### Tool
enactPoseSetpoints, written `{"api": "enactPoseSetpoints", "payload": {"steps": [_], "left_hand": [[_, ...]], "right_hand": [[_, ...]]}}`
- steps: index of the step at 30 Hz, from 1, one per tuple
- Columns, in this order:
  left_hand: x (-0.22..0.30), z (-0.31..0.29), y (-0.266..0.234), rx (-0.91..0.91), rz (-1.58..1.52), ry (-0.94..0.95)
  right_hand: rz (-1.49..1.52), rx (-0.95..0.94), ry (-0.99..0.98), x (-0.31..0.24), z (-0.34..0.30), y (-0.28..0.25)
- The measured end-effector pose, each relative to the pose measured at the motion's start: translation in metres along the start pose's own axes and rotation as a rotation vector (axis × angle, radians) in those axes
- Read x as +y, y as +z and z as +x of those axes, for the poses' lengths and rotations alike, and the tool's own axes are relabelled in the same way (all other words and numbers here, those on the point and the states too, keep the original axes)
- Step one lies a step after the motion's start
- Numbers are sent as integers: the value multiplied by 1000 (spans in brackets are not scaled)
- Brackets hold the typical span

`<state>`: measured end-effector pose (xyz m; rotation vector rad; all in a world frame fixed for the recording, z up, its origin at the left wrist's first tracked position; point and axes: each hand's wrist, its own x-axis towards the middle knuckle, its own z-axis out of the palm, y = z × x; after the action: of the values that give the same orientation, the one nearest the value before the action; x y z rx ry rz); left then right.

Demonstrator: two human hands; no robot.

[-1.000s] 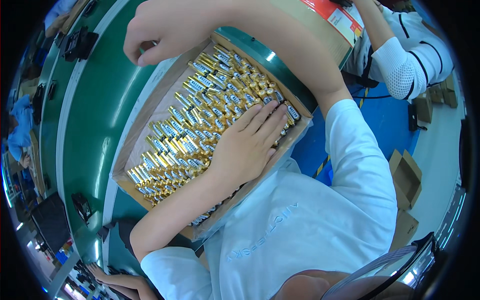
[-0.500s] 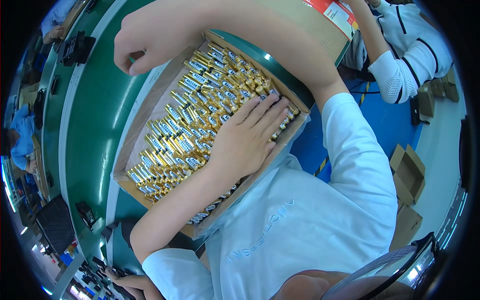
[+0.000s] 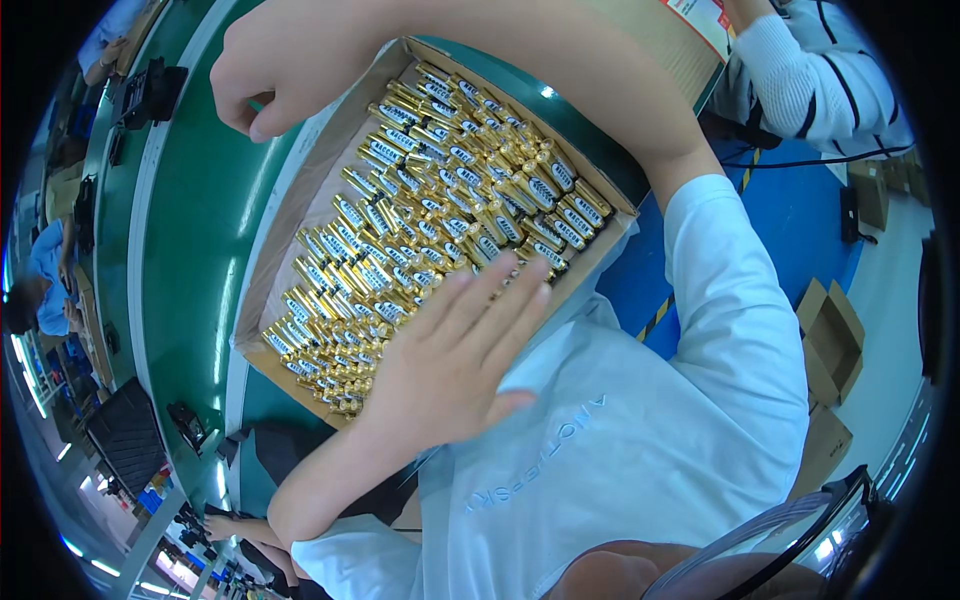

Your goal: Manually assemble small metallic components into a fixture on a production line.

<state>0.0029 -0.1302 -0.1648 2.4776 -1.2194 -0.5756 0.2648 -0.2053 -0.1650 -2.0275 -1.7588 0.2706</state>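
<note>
My left hand is spread palm down over the near side of a shallow cardboard box, holding nothing. The box is filled with many gold-ended batteries with white and dark labels, laid in slanting, uneven rows. Part of the near rows is covered by my left hand and forearm. My right arm reaches across above the far end of the box. My right hand is curled at the box's far left corner, thumb bent toward the fingers, with a see-through gap between and nothing visible in it.
A green work surface with a pale rail runs along the left. Black devices stand on it. A larger carton is at the upper right, beside a person in a striped sleeve. Open cardboard boxes lie on the right.
My left hand has lifted off the batteries and drawn back toward my body, uncovering those at the right end. My right hand has shifted slightly up and left, still curled.
</note>
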Motion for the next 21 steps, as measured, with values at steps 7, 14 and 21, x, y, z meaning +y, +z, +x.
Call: {"api": "enactPoseSetpoints", "payload": {"steps": [7,14,21], "left_hand": [[-5,-37,25,-114,-80,-51],[-13,-25,27,-129,-87,14],[-10,-33,28,-130,-88,-7]], "right_hand": [[78,14,-16,9,22,21],[138,8,-34,3,34,38],[154,3,-11,7,29,38]]}}
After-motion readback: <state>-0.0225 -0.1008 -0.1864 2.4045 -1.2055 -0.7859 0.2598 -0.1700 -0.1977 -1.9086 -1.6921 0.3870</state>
